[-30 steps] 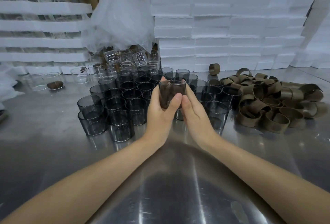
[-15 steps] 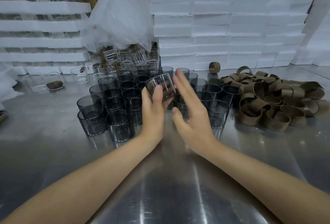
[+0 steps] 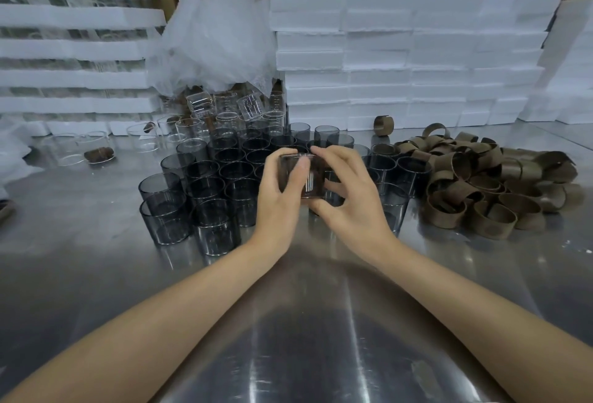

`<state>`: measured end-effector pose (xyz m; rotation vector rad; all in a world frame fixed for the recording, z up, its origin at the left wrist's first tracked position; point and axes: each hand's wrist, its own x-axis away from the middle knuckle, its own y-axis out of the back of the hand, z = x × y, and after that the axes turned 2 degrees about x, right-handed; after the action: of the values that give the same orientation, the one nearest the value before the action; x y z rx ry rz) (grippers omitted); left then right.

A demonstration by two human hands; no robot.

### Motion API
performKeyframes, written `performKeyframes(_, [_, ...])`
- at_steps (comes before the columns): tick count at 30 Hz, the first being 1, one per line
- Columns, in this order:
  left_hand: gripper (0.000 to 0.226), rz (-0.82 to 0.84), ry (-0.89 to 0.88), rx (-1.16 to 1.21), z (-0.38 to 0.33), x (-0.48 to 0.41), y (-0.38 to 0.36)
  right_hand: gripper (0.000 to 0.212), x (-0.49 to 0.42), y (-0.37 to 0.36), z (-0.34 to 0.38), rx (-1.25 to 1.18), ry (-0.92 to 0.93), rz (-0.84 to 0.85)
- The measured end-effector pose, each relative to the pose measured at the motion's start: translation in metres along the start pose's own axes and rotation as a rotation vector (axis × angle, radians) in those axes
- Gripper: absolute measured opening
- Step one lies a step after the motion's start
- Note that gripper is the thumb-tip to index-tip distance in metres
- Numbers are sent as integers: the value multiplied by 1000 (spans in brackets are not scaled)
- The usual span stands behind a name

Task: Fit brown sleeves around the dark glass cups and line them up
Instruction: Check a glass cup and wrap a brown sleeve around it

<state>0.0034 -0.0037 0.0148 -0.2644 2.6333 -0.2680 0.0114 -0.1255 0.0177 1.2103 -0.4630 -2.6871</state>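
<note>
Cup (image 3: pixel 312 189), brownish as if sleeved, held over dark cup cluster (image 3: pixel 199 187). Left hand (image 3: pixel 277 203) curled round its side, right hand (image 3: pixel 351 203) pinching rim and base, probably squaring the sleeve (image 3: pixel 321 173).

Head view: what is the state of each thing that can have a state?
Held cup, upright, looks sleeved, held in both hands.
Left hand, grips the held cup.
Right hand, grips the held cup.
Dark cups, upright, bare, packed together.
Sleeves, loose, heaped at right.
Clear cups, some tilted, at the back.
</note>
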Motion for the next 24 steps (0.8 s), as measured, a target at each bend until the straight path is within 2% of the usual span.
performKeyframes(3, [26, -19, 66, 81, -1, -3, -2, 64, -2, 2, 3, -53, -28, 19])
performKeyframes(7, [57, -18, 97, 126, -6, -4, -1, 63, -3, 4, 5, -132, -124, 3])
performKeyframes(10, [76, 109, 38, 74, -2, -1, 3, 54, -8, 9, 8, -143, -179, -84])
performKeyframes(12, [67, 176, 6, 20, 4, 5, 1, 42, -12, 16, 13, -110, -182, -107])
performKeyframes(17, [55, 99, -52, -10, 7, 7, -3, 28, -17, 29, 13, 11, -184, 14])
performKeyframes(18, [56, 71, -53, -14, 7, 6, -2, 36, -19, 32, 11, 42, -178, 14])
performKeyframes(21, [67, -10, 8, 34, 5, 3, 0, 38, -29, 50, 4, 253, -199, -89])
performKeyframes(24, [55, -60, 133, 152, 7, 2, 1, 34, -38, 80, -12, 553, -259, -239])
